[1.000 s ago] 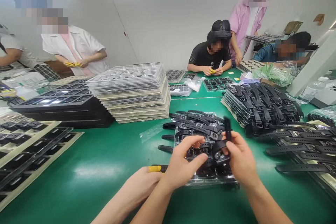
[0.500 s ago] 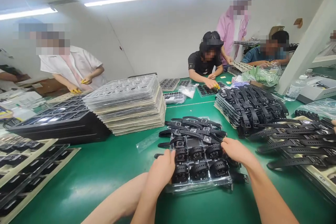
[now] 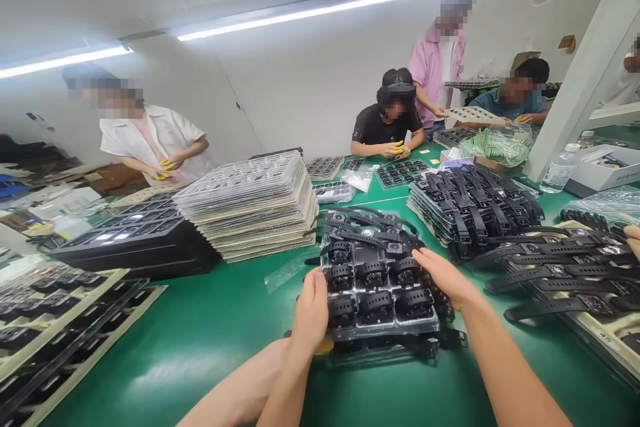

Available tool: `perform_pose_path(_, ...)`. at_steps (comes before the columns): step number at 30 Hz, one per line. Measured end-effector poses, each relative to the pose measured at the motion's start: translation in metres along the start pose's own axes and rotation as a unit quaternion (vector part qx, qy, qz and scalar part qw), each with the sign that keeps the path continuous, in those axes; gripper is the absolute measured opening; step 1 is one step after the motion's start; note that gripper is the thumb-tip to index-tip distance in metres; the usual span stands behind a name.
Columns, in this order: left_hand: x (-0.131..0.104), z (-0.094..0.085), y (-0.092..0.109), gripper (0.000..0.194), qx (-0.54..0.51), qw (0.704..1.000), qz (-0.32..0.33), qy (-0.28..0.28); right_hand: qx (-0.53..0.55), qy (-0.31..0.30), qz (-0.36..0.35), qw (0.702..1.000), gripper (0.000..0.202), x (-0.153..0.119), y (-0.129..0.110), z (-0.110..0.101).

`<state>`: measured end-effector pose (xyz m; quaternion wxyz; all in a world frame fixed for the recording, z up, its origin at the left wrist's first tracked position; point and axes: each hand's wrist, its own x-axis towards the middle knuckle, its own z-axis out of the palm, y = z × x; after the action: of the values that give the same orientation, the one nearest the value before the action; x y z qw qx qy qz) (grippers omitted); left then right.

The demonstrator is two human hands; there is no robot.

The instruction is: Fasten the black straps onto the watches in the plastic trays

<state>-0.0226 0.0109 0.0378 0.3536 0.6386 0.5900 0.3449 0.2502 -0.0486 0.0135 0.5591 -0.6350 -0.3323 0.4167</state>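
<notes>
A clear plastic tray [image 3: 385, 332] of black smartwatches lies in front of me, several straps curled upright in its near pockets and others laid flat across its far end. My left hand [image 3: 312, 307] grips its left side, and my right hand [image 3: 440, 277] holds the right side near the far corner. The fingers are partly hidden behind the tray's edges. Below its near edge, more black straps [image 3: 385, 345] and clear plastic show. Another forearm [image 3: 235, 383] passes behind my left wrist; its hand is hidden except for a yellow fingertip cover [image 3: 325, 346]. Whose it is I cannot tell.
A tall stack of trays [image 3: 255, 213] stands left of centre, beside black trays [image 3: 135, 247]. Watch-laden trays [image 3: 470, 207] sit to the right, with a cream tray [image 3: 600, 320] nearer. A hand [image 3: 633, 233] shows at the right edge. Co-workers sit and stand across the green table [image 3: 210, 340].
The tray's near edge has risen and moved away from me, uncovering straps beneath it. Both hands have shifted slightly left with it. The yellow fingertip cover has come into sight.
</notes>
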Motion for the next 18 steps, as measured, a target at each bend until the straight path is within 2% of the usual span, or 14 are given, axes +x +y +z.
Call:
perform_pose_path(4, 0.001, -0.004, 0.024, 0.058, -0.017, 0.999, 0.029, -0.008, 0.051, 0.029, 0.031, 0.998, 0.06, -0.006, -0.009, -0.02)
perform_pose_path(7, 0.003, 0.001, 0.031, 0.06, -0.035, 0.998, 0.059, -0.012, 0.077, 0.042, 0.042, 0.995, 0.067, -0.011, -0.014, -0.032)
perform_pose_path(13, 0.0, 0.014, 0.028, 0.063, -0.054, 0.997, 0.063, -0.007, 0.096, 0.02, 0.049, 0.994, 0.059, -0.014, -0.019, -0.04)
perform_pose_path(18, -0.005, 0.019, 0.022, 0.064, -0.052, 0.997, 0.053, -0.02, 0.085, 0.026, 0.063, 0.994, 0.067, -0.013, -0.016, -0.045)
